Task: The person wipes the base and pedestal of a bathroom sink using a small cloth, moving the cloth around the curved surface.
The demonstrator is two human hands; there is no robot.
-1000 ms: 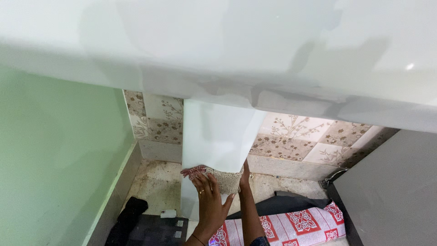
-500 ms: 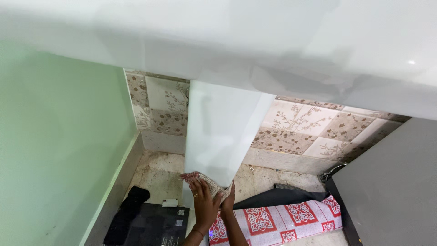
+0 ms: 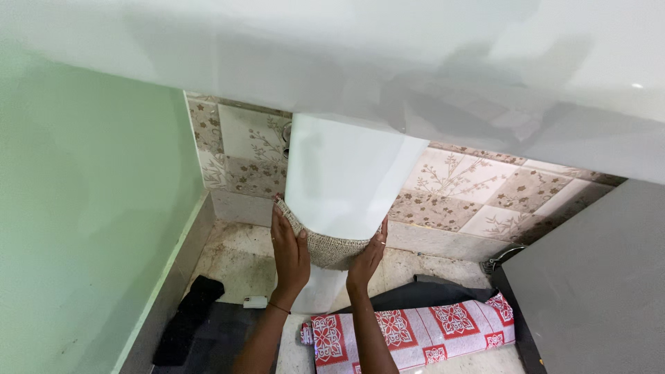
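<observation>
I see both hands pressing a coarse cloth (image 3: 331, 247) around the white pedestal (image 3: 343, 180): left hand (image 3: 289, 255) and right hand (image 3: 367, 257) fingers spread flat, cloth between them

Both hands pressed a coarse beige woven cloth (image 3: 331, 247) around the front of a glossy white ceramic basin pedestal (image 3: 343, 176). The left hand (image 3: 289, 253) held the cloth's left end, the right hand (image 3: 367, 257) its right end. Below, a red-and-white patterned roll (image 3: 415, 334) lay on the mottled stone floor (image 3: 235, 266), near the floral wall tiles (image 3: 471, 197).
</observation>
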